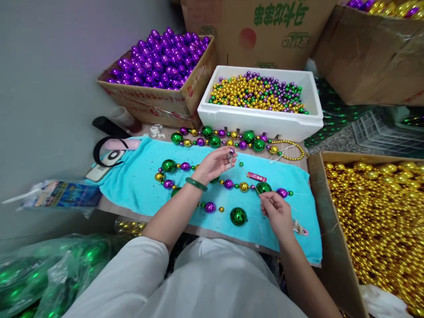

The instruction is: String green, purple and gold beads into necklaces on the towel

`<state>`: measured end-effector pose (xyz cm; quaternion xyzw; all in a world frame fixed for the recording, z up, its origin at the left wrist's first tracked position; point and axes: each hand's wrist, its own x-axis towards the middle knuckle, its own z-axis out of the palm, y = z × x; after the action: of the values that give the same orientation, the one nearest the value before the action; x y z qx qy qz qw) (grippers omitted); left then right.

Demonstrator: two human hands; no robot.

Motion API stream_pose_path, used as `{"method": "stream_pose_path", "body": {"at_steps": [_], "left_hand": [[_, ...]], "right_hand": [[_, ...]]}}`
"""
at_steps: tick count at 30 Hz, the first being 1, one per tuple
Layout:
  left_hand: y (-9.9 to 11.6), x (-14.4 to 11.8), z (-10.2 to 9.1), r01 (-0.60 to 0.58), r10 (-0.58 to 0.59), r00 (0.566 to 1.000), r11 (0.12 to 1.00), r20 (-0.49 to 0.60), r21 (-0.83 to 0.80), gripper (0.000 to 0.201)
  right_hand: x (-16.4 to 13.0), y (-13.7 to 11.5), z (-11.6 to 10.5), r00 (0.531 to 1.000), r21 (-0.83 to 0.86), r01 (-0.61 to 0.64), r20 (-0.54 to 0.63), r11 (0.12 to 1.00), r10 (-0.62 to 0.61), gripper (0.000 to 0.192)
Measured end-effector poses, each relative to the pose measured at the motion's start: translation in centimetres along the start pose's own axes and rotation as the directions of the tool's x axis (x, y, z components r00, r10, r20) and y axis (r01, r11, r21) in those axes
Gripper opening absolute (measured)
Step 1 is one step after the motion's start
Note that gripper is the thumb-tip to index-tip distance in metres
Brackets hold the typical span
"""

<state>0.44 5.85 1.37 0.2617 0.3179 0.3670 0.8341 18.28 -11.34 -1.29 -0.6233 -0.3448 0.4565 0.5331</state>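
My left hand (217,163) is raised over a turquoise towel (132,185) and pinches a small purple bead (232,151) at its fingertips. A thin needle or thread (249,176) runs from that bead down to my right hand (276,212), which pinches its lower end. A partly strung chain of green, gold and purple beads (232,184) lies on the towel between my hands. One loose large green ball (238,216) rests near my right hand. A green bangle is on my left wrist.
A finished bead strand (215,139) lies behind the towel. A white foam box of mixed small beads (261,119), a carton of purple balls (159,62) and a carton of gold beads (380,212) surround the table. Bags of green balls (39,274) sit at lower left.
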Motion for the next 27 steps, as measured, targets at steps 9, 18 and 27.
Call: {"method": "stream_pose_path", "body": {"at_steps": [9, 18, 27], "left_hand": [[-0.7, -0.4, 0.1, -0.092, 0.094, 0.995, 0.990, -0.012, 0.105, 0.025], [-0.6, 2.8, -2.7, -0.244, 0.423, 0.905, 0.437, 0.041, 0.866, 0.014], [-1.6, 4.6, -3.8, -0.009, 0.184, 0.983, -0.023, 0.013, 1.000, 0.027]], "right_hand": [[0.2, 0.4, 0.4, 1.000, -0.025, -0.014, -0.021, 1.000, 0.013, 0.031], [0.9, 1.1, 0.8, 0.998, 0.085, 0.001, -0.059, 0.996, 0.004, 0.027], [1.0, 1.6, 0.3, 0.996, 0.072, -0.061, -0.067, 0.996, 0.066, 0.032]]}}
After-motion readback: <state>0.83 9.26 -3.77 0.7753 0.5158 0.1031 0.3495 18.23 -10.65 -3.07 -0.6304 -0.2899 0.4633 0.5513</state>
